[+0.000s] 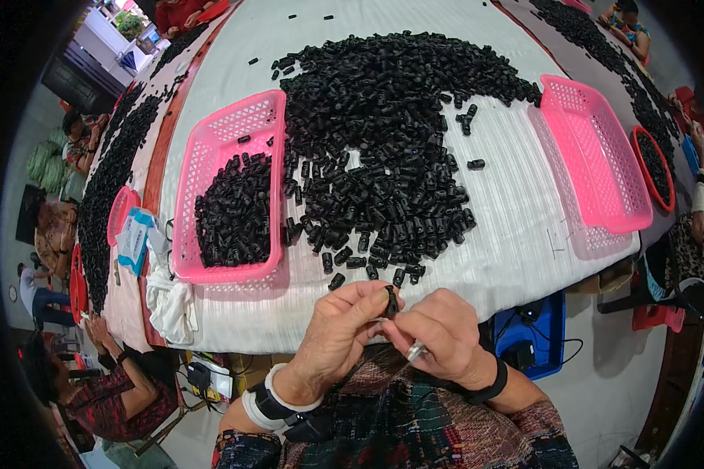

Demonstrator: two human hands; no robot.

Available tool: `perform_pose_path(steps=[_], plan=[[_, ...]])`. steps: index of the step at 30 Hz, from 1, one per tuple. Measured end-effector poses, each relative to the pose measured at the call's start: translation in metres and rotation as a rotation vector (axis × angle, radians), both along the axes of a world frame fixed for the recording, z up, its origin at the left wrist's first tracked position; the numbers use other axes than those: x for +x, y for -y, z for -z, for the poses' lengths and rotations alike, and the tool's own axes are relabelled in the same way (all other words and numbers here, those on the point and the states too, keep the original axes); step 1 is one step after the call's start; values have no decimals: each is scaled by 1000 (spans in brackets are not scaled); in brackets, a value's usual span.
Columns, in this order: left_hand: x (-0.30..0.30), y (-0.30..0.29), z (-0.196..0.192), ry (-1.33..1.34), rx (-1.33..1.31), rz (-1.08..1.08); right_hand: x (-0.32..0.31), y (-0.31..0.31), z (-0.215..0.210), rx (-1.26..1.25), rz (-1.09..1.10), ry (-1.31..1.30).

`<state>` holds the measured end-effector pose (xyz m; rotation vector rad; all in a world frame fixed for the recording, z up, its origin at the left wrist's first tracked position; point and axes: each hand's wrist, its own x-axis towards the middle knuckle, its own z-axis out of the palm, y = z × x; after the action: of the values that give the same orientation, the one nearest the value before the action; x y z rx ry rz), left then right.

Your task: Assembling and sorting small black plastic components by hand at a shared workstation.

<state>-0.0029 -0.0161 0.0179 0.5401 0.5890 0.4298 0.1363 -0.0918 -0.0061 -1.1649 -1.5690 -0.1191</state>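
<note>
Pinched right below me, small black plastic piece [390, 301] sits between both thumbs and fingertips: left hand [338, 332] closed on it, right hand [440, 332] curled, also gripping a thin metal tool [415, 350]; black pile [383, 148] on table [516, 227], pink basket [228, 187] left

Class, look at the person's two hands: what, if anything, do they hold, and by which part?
Left hand pinches a small black plastic piece by its lower end at the fingertips. Right hand grips a thin metal tool; where exactly cannot be told.
</note>
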Motion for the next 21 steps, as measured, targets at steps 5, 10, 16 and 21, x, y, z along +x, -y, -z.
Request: perform_pose_path(steps=[5, 10, 16, 21], plan=[[-2, -7, -6, -159, 154, 78, 2, -3, -7, -217, 27, -135], [-2, -9, -8, -112, 85, 129, 5, -1, -7, -322, -95, -268], [-2, -6, 4, 81, -76, 219, 7, 1, -3, -375, -193, -449], [-1, -2, 9, 94, -135, 153, 2, 1, -6, -396, -197, -478]])
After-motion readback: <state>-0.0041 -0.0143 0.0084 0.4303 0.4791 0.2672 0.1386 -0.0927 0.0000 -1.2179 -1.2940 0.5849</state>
